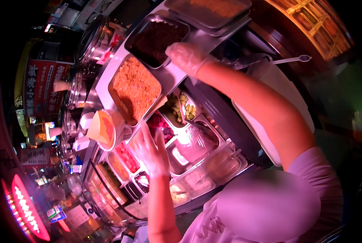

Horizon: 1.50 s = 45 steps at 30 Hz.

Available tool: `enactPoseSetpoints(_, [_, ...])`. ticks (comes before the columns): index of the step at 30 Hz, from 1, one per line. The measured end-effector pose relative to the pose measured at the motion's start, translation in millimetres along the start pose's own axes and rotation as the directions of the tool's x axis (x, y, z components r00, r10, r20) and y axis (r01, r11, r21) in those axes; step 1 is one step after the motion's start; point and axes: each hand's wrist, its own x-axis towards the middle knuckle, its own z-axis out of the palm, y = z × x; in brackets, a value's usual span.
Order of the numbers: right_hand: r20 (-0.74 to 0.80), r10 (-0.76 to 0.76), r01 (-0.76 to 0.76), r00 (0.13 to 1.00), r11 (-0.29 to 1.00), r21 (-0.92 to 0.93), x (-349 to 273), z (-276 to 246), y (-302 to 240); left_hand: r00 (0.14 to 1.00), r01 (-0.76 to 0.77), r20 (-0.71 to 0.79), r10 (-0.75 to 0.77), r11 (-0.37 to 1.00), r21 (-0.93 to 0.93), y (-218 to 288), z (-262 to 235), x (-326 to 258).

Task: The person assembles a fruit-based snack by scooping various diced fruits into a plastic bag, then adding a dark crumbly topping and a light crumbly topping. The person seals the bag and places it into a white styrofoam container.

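Observation:
My left hand [152,153], in a clear glove, has its fingers stretched out at the near corner of a metal tray of crumbly orange-brown food [135,87]. Nothing shows in that hand. Farther off, my gloved right hand [186,57] is closed at the right rim of a tray of dark, almost black grainy food [156,40]. Its fingertips are hidden, so whatever they hold cannot be made out. Left of my left hand stands a paper-lined cup [105,130] with something orange inside.
Below the trays, a topping counter holds pans of green chopped pieces [187,107], pink cubes [127,157] and a metal lid [195,141]. A large white tub [266,109] lies under my right arm. Another tray [213,12] sits at the far end; lidded pots [76,89] line the left.

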Motion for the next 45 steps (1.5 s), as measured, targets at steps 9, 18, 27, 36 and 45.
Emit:
enactPoseSetpoints(9, [0.271, -0.028, 0.267, 0.962, 0.307, -0.913, 4, 3, -65, 0.971, -0.164, 0.205, 0.126, 0.970, 0.181, -74, 10, 78])
enactPoseSetpoints(18, [0.282, 0.069, 0.280, 0.957, 0.039, -0.959, -21, 10, -85, 0.994, 0.049, 0.102, -0.033, 0.985, -0.167, -81, -29, 128])
enactPoseSetpoints(27, [0.241, -0.011, 0.241, 0.970, 0.026, -0.970, -62, 16, -93, 0.958, 0.183, 0.263, -0.111, 0.947, -0.265, -86, -39, 140])
enactPoseSetpoints(36, [-0.701, 0.189, -0.451, 0.688, 0.867, -0.209, -70, 0, -147, 0.932, -0.226, 0.283, 0.226, 0.973, -0.034, -86, -2, 89])
enactPoseSetpoints(45, [-0.738, 0.318, -0.676, 0.595, 0.695, -0.246, 24, -67, -151, 0.914, -0.280, 0.329, 0.237, 0.956, 0.090, -80, 22, 66])
